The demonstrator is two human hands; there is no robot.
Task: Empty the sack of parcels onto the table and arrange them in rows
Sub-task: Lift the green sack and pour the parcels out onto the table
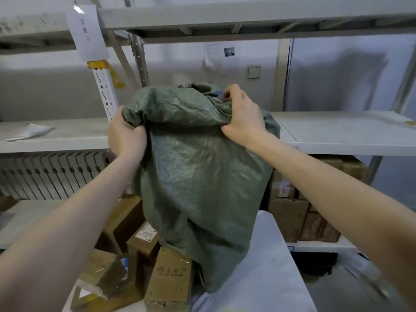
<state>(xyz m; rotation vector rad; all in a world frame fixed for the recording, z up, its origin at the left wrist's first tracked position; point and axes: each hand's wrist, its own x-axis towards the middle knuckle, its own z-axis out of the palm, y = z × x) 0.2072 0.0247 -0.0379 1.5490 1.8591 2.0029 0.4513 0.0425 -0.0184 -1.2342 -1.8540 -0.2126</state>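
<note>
- A person's left grip is clamped on a bunched fold at the upper left of a green woven sack, fingers curled into the cloth.
- The right grip pinches gathered cloth at the sack's upper right, near its crumpled top.
- The sack stands raised between both bare arms, in front of the shelving; its lower end drapes down onto the white worktop.
- Brown cardboard parcels lie heaped on the worktop at the sack's lower left, some touching its cloth; one carries a white label.
- Behind, grey metal shelves hold more stacked boxes on a lower level at right.
- A white mailer lies on the left shelf, and a paper sign hangs from an upright.
</note>
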